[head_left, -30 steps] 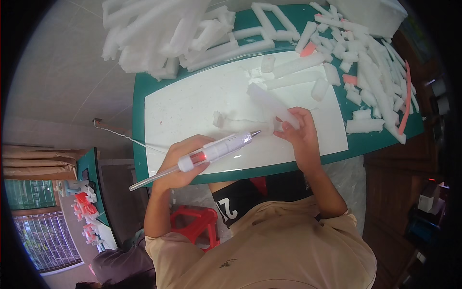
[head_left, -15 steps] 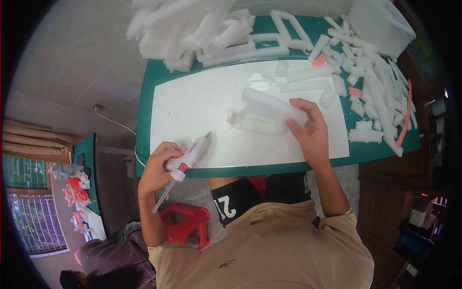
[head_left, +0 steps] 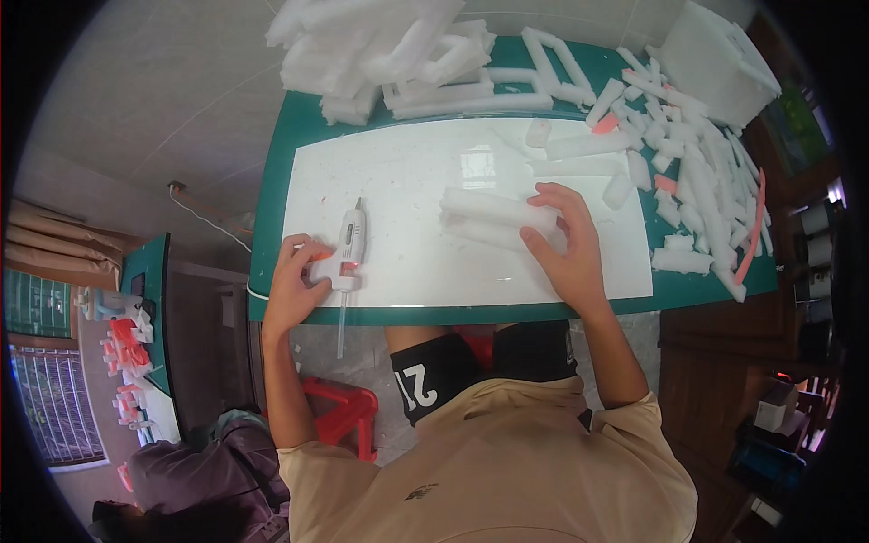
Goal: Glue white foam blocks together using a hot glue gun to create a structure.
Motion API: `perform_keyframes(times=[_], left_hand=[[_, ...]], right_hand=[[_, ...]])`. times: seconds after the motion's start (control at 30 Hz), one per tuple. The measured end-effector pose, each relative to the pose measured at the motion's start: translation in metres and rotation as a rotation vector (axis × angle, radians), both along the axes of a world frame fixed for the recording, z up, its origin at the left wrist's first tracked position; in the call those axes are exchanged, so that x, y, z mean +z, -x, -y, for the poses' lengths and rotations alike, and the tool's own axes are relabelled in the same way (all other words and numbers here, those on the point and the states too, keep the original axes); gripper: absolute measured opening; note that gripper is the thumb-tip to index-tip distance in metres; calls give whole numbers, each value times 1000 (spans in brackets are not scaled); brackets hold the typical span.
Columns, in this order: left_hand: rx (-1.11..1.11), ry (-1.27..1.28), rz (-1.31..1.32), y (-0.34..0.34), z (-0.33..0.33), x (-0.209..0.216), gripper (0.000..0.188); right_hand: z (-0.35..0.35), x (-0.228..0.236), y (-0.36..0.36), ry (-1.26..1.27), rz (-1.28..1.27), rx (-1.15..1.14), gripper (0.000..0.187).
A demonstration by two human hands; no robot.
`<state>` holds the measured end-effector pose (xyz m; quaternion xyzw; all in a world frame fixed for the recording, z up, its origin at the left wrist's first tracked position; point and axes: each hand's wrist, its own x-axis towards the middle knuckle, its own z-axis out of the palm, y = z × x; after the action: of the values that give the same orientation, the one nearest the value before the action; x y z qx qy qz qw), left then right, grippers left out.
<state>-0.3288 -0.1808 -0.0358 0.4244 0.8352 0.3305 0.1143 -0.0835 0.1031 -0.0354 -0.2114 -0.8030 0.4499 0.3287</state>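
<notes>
Two foam bars [head_left: 496,217] lie side by side on the white sheet [head_left: 407,262] of my green worktop [head_left: 272,226]; my right hand [head_left: 566,249] rests on them, fingers spread flat, grip open. My left hand [head_left: 294,281] touches the glue gun [head_left: 348,249] lying near the front edge, fingers loose, not closed round it. Foam offcuts [head_left: 697,181] crowd the right side, a heap [head_left: 380,50] the far edge.

The left hand [head_left: 294,285] lay low and to the left, fingers curled loosely, forearm running straight down. The right hand [head_left: 566,244] reached further forward, palm down, fingers spread and bent, elbow angled outward.
</notes>
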Motion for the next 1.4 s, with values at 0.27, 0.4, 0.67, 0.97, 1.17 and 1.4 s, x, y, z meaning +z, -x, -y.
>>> perform_keyframes(times=[0.27, 0.4, 0.67, 0.97, 1.17, 1.4], left_hand=[[-84, 93, 65, -8, 2, 16, 45], [-55, 23, -238, -22, -6, 39, 36], [-8, -335, 303, -60, -122, 39, 24], [-40, -164, 369, -55, -143, 28, 26], [-60, -132, 410, -57, -148, 31, 20], [-61, -78, 377, -56, -149, 34, 20]], right_hand=[[0, -2, -2, 5, -2, 20, 32], [-2, -5, -2, -23, -20, 40, 32], [0, -3, 2, -28, -30, 65, 32], [-1, -2, -1, -30, -8, 70, 31], [-3, -5, -4, -64, -14, 65, 31], [-5, -7, -9, 166, -107, 81, 29]])
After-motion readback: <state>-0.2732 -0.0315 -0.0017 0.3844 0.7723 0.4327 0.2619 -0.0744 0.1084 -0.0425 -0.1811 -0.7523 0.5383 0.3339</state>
